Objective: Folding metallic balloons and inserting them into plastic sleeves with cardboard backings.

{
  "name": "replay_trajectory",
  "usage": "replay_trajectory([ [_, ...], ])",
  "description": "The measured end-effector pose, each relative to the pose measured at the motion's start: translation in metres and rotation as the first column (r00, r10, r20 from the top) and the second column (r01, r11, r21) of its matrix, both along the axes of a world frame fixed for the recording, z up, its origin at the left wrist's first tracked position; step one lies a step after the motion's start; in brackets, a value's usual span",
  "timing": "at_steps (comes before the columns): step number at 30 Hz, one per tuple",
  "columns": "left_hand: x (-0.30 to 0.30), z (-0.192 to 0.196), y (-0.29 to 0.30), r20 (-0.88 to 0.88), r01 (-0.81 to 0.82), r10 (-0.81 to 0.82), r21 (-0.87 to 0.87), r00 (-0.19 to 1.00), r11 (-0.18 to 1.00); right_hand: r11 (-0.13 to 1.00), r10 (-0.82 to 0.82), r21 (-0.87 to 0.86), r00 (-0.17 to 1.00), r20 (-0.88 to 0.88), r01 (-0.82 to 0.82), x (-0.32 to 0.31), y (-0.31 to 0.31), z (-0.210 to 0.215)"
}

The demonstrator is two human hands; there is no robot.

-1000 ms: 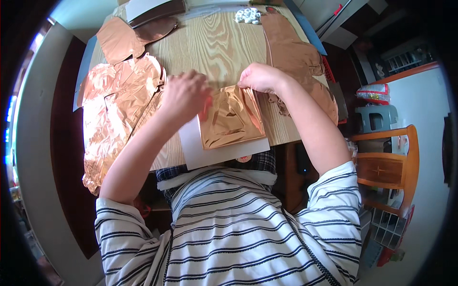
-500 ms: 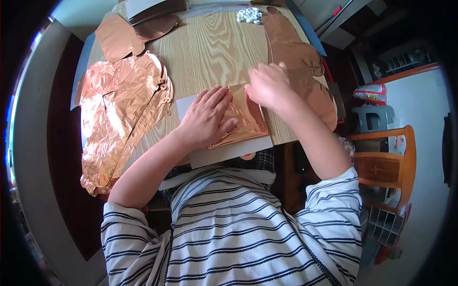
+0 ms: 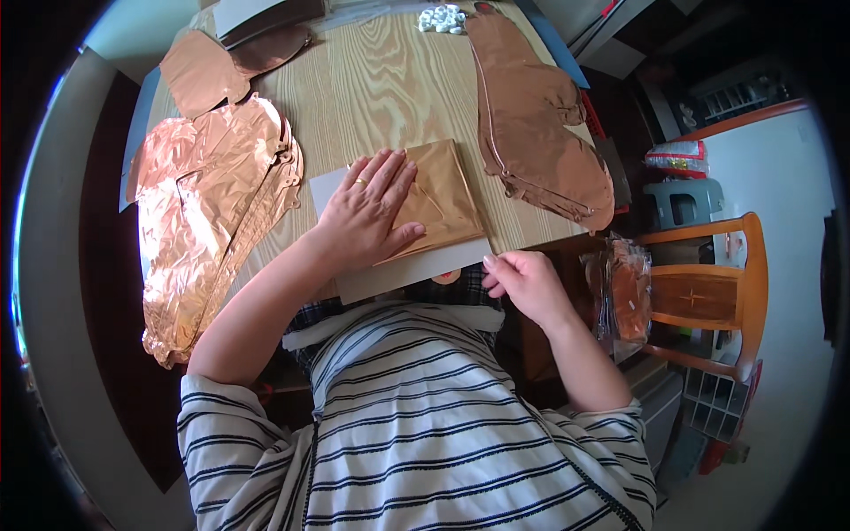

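A folded copper-coloured foil balloon (image 3: 443, 190) lies flat in front of me, on top of a pale grey card (image 3: 416, 270). My left hand (image 3: 367, 208) rests on the foil's left part, palm down with fingers stretched out; a ring shows on one finger. The card sticks out past the foil on the left and along the near edge. At the card's near right corner, my right hand (image 3: 524, 281) is closed, its thumb and curled fingers touching the corner. Part of its grip is hidden underneath.
Flat, unfolded foil balloons lie on the wooden table (image 3: 372, 97): a crinkled stack (image 3: 208, 203) at left and a smoother stack (image 3: 536, 133) at right. Small white pieces (image 3: 441, 18) sit at the back. Bagged foil (image 3: 629, 292) is by a wooden chair (image 3: 748, 283).
My right hand has come from the foil's far right edge down toward me to the card's near corner. The left hand stays on the foil. The whole view has shifted slightly.
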State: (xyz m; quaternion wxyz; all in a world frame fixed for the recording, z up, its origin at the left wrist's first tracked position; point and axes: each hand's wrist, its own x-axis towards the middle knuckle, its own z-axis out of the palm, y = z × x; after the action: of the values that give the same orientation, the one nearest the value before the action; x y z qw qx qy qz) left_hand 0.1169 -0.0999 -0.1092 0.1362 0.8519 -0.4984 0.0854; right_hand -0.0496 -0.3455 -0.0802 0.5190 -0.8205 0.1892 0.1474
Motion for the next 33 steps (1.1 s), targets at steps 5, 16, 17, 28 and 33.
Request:
replay_trajectory([
  [5,0.000,0.002,0.001,-0.018,0.004,-0.004,0.023,1.000,1.000,0.771,-0.304,0.546,0.943,-0.135,0.327,-0.005,0.018,-0.017],
  [16,0.004,0.018,-0.005,-0.128,-0.018,0.019,0.016,0.992,1.000,0.783,-0.292,0.560,0.955,-0.054,0.271,0.012,0.024,0.000],
  [17,0.003,0.018,-0.006,-0.121,-0.024,0.025,0.016,0.992,1.000,0.772,-0.305,0.572,0.951,-0.048,0.276,0.013,0.025,-0.001],
  [28,0.001,0.019,-0.007,-0.152,-0.043,0.045,0.017,0.987,0.999,0.725,-0.367,0.620,0.930,-0.021,0.300,0.013,0.015,0.009],
  [33,0.000,0.021,-0.007,-0.114,-0.032,0.035,0.031,0.993,0.999,0.798,-0.366,0.510,0.931,-0.014,0.321,-0.003,0.002,0.014],
])
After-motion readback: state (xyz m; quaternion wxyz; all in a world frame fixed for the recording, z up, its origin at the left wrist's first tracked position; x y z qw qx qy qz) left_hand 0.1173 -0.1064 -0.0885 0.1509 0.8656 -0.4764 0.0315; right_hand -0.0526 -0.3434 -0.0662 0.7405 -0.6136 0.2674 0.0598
